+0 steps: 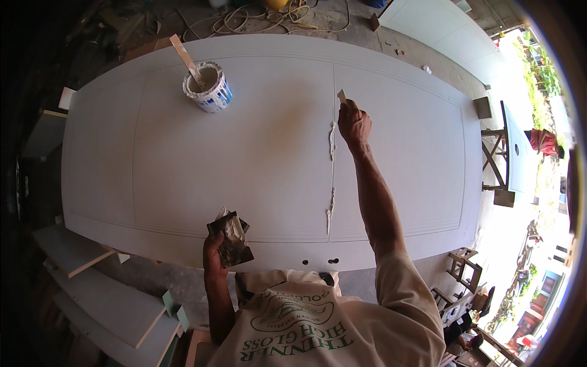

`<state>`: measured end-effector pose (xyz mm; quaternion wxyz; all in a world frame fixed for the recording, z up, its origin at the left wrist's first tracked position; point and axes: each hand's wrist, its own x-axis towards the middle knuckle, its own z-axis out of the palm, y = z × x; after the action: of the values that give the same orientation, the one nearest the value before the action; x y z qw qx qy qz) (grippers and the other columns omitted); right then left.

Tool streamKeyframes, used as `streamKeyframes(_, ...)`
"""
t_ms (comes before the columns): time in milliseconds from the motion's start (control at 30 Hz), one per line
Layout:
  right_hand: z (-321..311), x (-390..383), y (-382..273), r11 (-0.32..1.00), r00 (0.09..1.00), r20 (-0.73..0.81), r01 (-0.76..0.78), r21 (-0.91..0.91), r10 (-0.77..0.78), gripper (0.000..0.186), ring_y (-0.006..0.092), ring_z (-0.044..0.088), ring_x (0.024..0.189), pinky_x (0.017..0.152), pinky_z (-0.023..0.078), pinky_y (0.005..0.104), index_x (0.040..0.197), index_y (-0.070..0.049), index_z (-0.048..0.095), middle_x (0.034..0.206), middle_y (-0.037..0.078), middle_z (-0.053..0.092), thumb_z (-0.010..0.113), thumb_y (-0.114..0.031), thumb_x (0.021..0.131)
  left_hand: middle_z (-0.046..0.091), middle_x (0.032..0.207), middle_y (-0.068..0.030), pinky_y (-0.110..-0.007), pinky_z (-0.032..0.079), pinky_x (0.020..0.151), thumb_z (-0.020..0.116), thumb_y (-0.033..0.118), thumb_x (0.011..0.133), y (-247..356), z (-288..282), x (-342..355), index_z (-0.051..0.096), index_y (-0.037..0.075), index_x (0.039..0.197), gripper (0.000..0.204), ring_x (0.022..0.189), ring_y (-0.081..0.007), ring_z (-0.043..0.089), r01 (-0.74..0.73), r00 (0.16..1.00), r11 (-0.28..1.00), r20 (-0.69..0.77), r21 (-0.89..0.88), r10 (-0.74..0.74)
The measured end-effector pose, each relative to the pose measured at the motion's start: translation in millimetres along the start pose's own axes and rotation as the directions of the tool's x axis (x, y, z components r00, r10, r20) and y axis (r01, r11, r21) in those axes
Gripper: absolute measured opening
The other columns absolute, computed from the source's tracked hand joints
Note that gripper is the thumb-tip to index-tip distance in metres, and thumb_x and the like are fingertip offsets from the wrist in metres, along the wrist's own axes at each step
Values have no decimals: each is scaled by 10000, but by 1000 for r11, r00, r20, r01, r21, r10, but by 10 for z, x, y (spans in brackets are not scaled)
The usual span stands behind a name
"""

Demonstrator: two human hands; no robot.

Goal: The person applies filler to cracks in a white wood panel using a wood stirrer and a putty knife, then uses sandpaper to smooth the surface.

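A large white panel point(257, 177), grooved like a door, lies flat before me. My right hand point(355, 124) is closed on a small flat scraper point(342, 95) just right of a groove at the panel's far part; I cannot tell whether its blade touches. White putty lies in rough blobs along that groove, a far streak point(332, 140) and a nearer streak point(330, 209). At the near edge, my left hand point(213, 249) grips a dark square plate point(235, 252) smeared with putty. An open paint can point(215, 101) with a wooden stick point(184, 56) in it stands at the panel's far left.
Two round holes point(319, 262) pierce the panel's near edge. White boards point(98, 293) are stacked at lower left, another panel point(440, 33) lies at far right. A coiled hose point(263, 21) is on the floor beyond. A wooden stand point(465, 266) and a person in red point(544, 142) are at right.
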<state>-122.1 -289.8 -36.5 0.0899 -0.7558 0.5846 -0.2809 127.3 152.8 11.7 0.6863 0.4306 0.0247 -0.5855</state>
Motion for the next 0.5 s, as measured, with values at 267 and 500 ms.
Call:
streamKeyframes(267,551,974,42,997,999,14,-35,-74,36,216,474,706,719,668,556,578,1029,-116,708,762,236,716,587,-289,981,649,1350,-157,-458,571,1001,676,194,973,34,53,55,513,-23,1457,556,1192,-298,671,-8,995,1000,-100,13,9)
streamKeyframes(500,730,1154,80,995,999,27,23,-93,-20,213,472,705,705,643,553,582,974,-111,708,769,232,720,597,-293,975,643,1354,-187,-493,595,980,679,168,972,79,159,188,474,-31,1480,582,1190,-331,682,-7,988,999,-157,-41,0)
